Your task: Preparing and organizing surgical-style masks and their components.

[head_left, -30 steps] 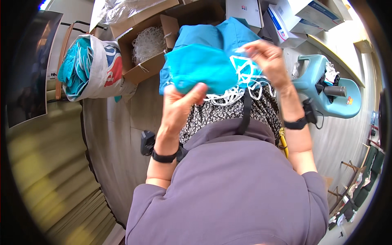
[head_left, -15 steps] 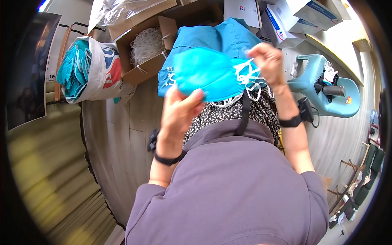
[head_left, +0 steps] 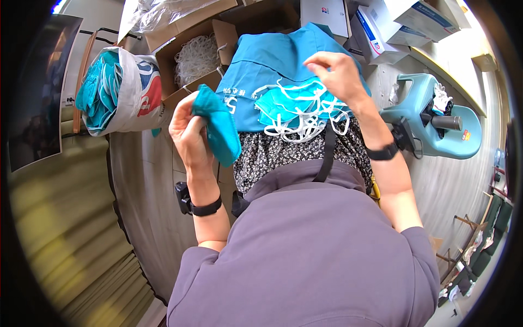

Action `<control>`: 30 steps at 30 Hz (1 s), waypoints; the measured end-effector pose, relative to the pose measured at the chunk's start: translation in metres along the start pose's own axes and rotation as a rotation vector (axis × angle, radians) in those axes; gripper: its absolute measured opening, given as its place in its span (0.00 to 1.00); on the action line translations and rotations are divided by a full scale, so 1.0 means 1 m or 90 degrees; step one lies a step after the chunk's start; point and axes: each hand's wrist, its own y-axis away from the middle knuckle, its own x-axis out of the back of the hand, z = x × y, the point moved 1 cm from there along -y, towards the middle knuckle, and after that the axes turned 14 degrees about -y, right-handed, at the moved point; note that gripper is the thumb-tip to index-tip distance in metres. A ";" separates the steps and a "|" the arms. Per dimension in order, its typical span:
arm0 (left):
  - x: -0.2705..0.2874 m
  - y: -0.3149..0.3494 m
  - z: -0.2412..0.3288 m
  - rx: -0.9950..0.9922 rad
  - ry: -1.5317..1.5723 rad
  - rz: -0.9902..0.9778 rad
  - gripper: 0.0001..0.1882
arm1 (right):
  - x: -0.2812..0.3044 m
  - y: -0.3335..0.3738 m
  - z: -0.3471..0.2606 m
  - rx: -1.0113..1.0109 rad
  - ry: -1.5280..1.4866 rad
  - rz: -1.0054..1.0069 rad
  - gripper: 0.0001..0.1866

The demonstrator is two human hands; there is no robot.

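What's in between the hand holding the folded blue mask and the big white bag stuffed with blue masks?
In the head view, only bare grey floor separates the left hand, holding the folded mask, from the white bag.

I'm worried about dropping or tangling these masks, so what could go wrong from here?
The pile of teal masks on the lap has its white ear loops jumbled together, so the right hand might pull up several at once. The left hand holds one folded mask out past the lap's edge, above the floor; it could fall there if the grip loosens.
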 end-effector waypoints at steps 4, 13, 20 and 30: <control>-0.011 -0.006 -0.014 -0.023 -0.012 -0.102 0.09 | -0.040 -0.027 0.024 -0.097 0.024 -0.224 0.12; -0.035 0.011 -0.047 0.137 -0.328 -0.113 0.18 | -0.043 -0.019 0.023 -0.038 -0.360 -0.151 0.05; -0.079 0.000 -0.047 0.090 -0.322 -0.229 0.13 | -0.025 -0.019 0.009 0.223 -0.128 0.166 0.05; -0.099 -0.001 -0.039 0.010 -0.074 -0.006 0.09 | -0.065 0.034 -0.030 -0.027 -0.503 -0.004 0.13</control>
